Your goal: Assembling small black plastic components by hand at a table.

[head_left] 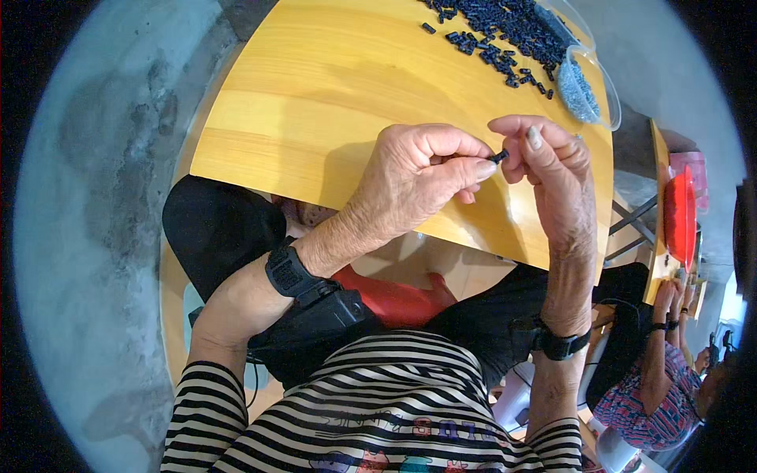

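**Left hand point(426, 169) pinches a small black piece point(499, 157)**

The left thumb and forefinger press together on the piece, its end jutting right, above the near right part of the bench point(300, 102); the right hand point(561, 177) sits just to the right, fingers curled, forefinger reaching left; I cannot tell whether its thumb and fingers meet on anything, or whether they touch the piece; a heap of loose black pieces point(505, 27) lies at the far right of the bench; at its right side, a clear tub point(616, 120) holds pale blue-grey bits point(578, 93).
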`<control>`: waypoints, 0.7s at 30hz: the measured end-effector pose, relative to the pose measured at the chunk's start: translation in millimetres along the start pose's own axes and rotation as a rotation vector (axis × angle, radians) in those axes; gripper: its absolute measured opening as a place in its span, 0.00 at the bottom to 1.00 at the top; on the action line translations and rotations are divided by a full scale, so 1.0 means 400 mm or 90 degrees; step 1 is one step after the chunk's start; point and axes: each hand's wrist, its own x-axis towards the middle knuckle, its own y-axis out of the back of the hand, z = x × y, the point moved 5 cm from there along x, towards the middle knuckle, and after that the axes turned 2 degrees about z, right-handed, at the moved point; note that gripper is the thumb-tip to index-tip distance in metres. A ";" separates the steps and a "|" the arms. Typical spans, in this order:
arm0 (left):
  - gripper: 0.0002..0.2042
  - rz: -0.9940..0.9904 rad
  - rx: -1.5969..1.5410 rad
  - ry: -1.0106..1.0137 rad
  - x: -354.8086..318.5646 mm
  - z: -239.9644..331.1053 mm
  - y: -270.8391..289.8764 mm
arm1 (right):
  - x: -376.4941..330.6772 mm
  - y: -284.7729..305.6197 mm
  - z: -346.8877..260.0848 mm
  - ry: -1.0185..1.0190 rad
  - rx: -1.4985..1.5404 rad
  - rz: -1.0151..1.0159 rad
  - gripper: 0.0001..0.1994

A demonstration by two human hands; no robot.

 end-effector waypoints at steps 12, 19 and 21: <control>0.06 0.006 0.022 -0.010 -0.009 -0.008 -0.001 | -0.014 -0.021 0.043 -0.143 0.062 -0.019 0.08; 0.05 0.044 0.049 -0.052 -0.009 -0.009 0.005 | -0.020 -0.041 0.074 -0.153 0.177 0.007 0.09; 0.05 0.042 0.049 -0.044 -0.007 -0.008 0.006 | -0.016 -0.041 0.071 -0.151 0.186 0.002 0.09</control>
